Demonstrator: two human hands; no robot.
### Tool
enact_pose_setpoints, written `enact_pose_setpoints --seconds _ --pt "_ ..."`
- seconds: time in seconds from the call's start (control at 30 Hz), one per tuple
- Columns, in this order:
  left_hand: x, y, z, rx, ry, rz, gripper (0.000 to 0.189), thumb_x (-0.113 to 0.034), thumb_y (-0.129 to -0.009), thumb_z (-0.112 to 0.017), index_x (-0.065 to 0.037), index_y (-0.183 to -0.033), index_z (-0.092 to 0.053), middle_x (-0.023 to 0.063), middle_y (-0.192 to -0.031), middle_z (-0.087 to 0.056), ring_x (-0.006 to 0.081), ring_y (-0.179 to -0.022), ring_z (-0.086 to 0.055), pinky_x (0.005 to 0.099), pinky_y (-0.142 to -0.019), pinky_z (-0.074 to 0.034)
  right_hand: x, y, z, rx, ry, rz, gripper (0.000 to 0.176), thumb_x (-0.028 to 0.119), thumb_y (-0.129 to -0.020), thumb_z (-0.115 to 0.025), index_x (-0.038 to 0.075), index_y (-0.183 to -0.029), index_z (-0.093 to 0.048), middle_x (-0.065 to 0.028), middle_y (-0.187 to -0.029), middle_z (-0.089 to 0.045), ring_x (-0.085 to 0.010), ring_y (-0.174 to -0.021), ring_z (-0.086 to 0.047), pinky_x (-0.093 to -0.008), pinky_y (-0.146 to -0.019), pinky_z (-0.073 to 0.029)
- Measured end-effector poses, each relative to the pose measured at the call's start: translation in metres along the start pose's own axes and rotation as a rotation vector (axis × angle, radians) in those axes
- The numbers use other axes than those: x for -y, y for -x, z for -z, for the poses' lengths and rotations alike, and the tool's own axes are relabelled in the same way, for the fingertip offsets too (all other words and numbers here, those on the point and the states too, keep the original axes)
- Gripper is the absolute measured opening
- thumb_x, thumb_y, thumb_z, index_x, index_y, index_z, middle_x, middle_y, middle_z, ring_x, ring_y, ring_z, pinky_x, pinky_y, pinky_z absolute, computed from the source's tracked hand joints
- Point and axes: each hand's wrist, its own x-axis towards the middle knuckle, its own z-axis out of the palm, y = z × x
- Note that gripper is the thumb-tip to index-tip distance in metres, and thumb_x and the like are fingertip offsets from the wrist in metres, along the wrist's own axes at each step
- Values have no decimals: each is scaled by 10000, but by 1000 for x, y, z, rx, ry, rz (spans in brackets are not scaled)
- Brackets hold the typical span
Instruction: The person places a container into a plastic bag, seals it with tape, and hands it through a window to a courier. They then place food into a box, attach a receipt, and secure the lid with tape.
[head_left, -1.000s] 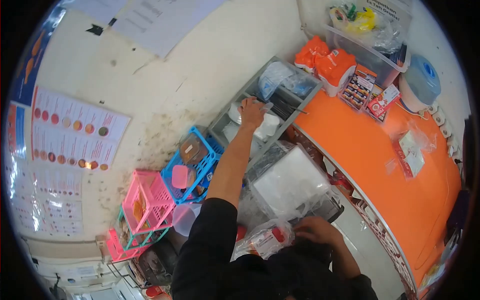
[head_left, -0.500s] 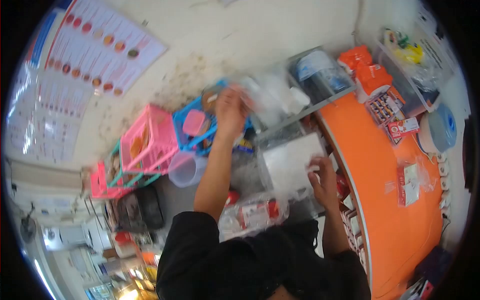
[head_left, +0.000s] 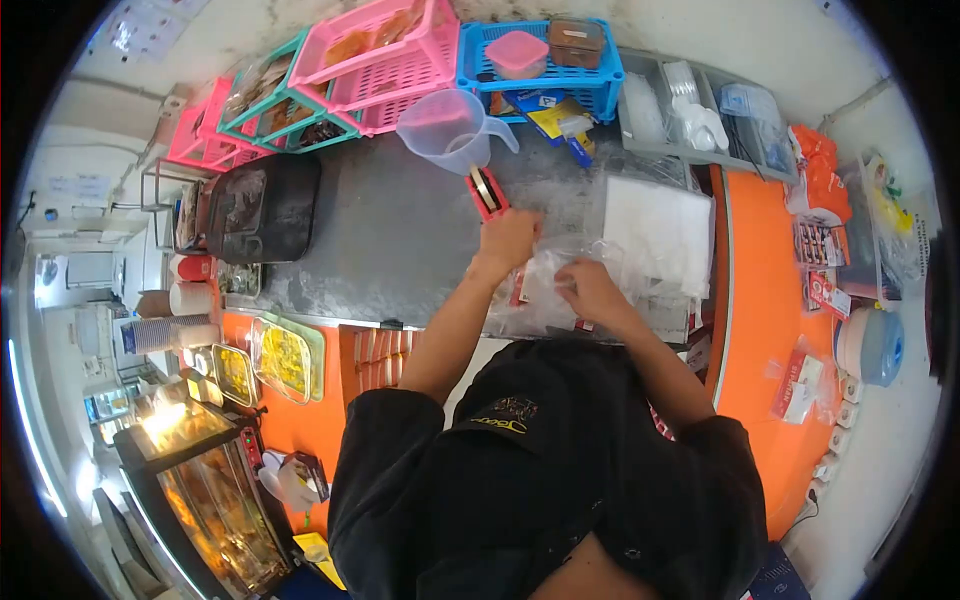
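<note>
My left hand is closed around the near end of a red tape dispenser, which sticks out beyond the knuckles over the dark counter. Close on its right, my right hand has its fingers pinched at a clear plastic bag. Red and white printed items show partly through the bag; what they are is not clear. A stack of white sheets in clear plastic lies just right of the bag. Beyond the dispenser stands a translucent measuring jug.
Pink and blue baskets line the wall. A grey divided tray with plastic cutlery stands behind the white sheets. A black tray sits at the left. An orange counter runs along the right; a lit food warmer stands lower left.
My left hand has come back from the cutlery tray to the red tape dispenser. My right hand has left the white sheets for the plastic bag. The view has turned.
</note>
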Motion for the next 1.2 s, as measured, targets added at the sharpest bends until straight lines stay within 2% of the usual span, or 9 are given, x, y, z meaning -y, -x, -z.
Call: enact_pose_setpoints --seconds 0.2,0.33,0.43,0.53,0.6,0.83,1.0,1.13,1.2 --pt "22 -5 -22 -415 149 -423 341 -161 -716 -734 -42 -1011 -613 166 -1134 -588 341 -1087 -556 424 -888 -452 -66 -32 -61 -114 424 -53 107 34 -759 -557 -35 -782 -636 -217 -837 -630 -375 -861 -611 -416 -731 -517" --pt "22 -8 -50 -610 -36 -393 362 -183 -737 -730 -41 -1038 -588 166 -1136 -578 330 -1091 -551 409 -888 -451 -30 -30 -35 -2 647 -172 165 96 -797 -530 18 -862 -660 -225 -978 -637 -380 -922 -632 -456 -761 -528" --pt "14 -3 -48 -598 215 -426 507 -219 -731 -751 -52 -1155 -530 155 -1159 -563 345 -1107 -521 435 -916 -436 -39 -30 -25 67 681 -439 178 135 -808 -553 38 -896 -673 -189 -970 -652 -372 -938 -645 -461 -749 -537" --pt "4 10 -54 -11 301 -489 627 -230 -719 -757 -65 -1249 -465 145 -1202 -538 347 -1110 -503 475 -931 -414 -46 -25 -17 214 726 -417 200 154 -801 -581 53 -941 -681 -174 -965 -662 -365 -930 -651 -468 -762 -541" --pt "6 -4 -81 -620 -180 -322 609 -262 -717 -756 -65 -1235 -503 142 -1129 -586 325 -1063 -533 488 -920 -407 -47 -29 -18 295 757 -423 204 143 -788 -593 57 -951 -682 -173 -964 -665 -359 -935 -652 -465 -766 -541" --pt "7 -31 -61 -570 -60 -212 213 -243 -780 -684 -92 -928 -703 106 -852 -679 312 -989 -570 461 -860 -419 -89 -46 -36 114 434 -333 215 100 -764 -598 56 -956 -684 -194 -970 -662 -361 -974 -635 -431 -802 -517" --pt "2 -20 -57 -885 230 -344 139 -185 -819 -635 -81 -888 -695 117 -867 -676 321 -920 -586 460 -830 -427 -122 -48 -50 271 557 -215 197 101 -766 -603 25 -930 -680 -200 -984 -663 -377 -945 -633 -440 -811 -504" --pt "-22 12 -65 -827 517 -587 169 -193 -830 -632 -59 -926 -667 139 -876 -659 331 -899 -591 456 -846 -430 -133 -54 -50 526 556 -282 214 164 -762 -592 28 -904 -676 -208 -1007 -658 -375 -946 -622 -430 -802 -493" --pt "-30 33 -69 -194 503 -665 285 -256 -841 -635 -13 -989 -624 165 -926 -640 345 -953 -585 461 -882 -426 -136 -63 -36 677 554 -280 231 179 -772 -595 39 -940 -670 -210 -1012 -657 -373 -940 -623 -436 -799 -492"
